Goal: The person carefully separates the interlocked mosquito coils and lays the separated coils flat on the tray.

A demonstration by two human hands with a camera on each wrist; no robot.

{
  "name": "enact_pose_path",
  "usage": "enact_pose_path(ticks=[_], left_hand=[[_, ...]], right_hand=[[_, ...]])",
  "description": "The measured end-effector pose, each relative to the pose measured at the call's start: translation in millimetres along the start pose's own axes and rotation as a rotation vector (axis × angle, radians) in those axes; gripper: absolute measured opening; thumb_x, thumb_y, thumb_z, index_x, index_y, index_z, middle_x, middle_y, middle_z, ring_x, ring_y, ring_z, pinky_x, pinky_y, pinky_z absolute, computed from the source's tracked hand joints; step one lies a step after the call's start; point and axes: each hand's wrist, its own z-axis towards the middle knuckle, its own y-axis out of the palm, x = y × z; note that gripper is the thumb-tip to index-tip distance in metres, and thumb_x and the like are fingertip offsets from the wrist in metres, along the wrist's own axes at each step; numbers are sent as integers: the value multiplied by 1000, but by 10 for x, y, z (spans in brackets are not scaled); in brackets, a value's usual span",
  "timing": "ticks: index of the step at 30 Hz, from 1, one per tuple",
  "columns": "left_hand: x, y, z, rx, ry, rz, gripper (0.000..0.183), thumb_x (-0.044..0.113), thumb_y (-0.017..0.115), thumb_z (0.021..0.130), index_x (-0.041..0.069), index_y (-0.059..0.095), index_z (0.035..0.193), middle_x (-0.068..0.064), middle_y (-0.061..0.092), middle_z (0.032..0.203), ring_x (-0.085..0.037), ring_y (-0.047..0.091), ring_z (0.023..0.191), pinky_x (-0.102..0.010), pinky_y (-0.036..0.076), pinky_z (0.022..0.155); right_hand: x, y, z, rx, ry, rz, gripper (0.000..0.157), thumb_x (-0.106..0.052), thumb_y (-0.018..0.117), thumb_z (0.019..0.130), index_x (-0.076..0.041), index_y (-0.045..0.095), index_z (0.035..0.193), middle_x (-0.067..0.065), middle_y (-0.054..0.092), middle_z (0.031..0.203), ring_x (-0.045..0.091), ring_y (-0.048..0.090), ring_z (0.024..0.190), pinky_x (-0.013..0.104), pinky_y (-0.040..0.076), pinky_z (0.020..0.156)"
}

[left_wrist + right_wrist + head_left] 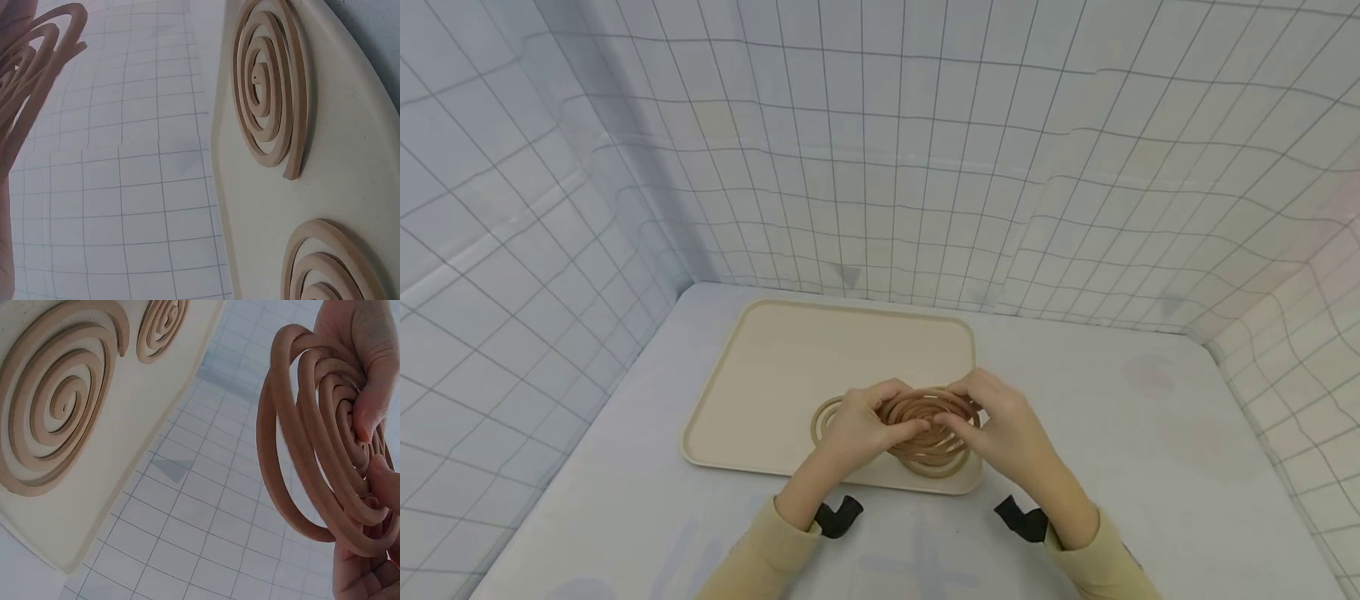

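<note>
Both hands hold a brown spiral mosquito coil (928, 402) up over the right part of the tray. My left hand (859, 423) grips its left side and my right hand (1000, 421) its right side, with both thumbs pressed near the centre. Its rings look doubled and spread apart in the right wrist view, where the held coil (294, 434) stands tilted. Below lies one flat coil (938, 473) on the tray, partly hidden by the held one. Another flat coil (815, 421) rests to the left, mostly behind the left hand.
The beige tray (775, 358) lies on a white-covered table (1120, 433). Grid-patterned white sheeting (887, 167) walls the back and both sides. A black curved piece (841, 517) sits at the left wrist, and a similar black piece (1022, 521) at the right.
</note>
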Motion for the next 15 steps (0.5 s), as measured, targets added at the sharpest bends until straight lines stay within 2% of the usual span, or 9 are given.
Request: enact_pose_path(ticks=[4, 7, 12, 15], left_hand=[[-34, 38, -15, 71, 17, -19, 19, 15, 79, 84, 10, 71, 100, -3, 65, 72, -2, 49, 59, -18, 42, 52], [-55, 92, -36, 156, -18, -90, 23, 14, 79, 83, 9, 71, 104, -4, 61, 75, -4, 48, 63, -19, 43, 55], [-26, 174, -72, 292, -141, -315, 32, 9, 79, 83, 6, 67, 112, 3, 65, 86, -5, 57, 74, -18, 49, 64], [-26, 213, -65, 378, -152, -408, 31, 7, 77, 84, 2, 64, 112, 7, 66, 85, -5, 60, 77, -18, 51, 67]], right_hand=[[-42, 21, -11, 51, -9, -25, 34, 3, 84, 72, -6, 65, 99, -1, 62, 87, 5, 55, 73, 15, 51, 63], [-62, 52, -20, 135, 18, 5, 36, 6, 83, 72, -5, 65, 100, 0, 62, 87, 9, 57, 74, 14, 52, 65], [-110, 146, -50, 237, 164, 167, 31, 6, 81, 74, -2, 64, 98, 4, 63, 87, 6, 59, 79, 18, 57, 66], [-142, 234, -76, 271, 286, 298, 29, 7, 79, 76, 1, 62, 99, 8, 63, 89, 3, 60, 82, 20, 58, 65]])
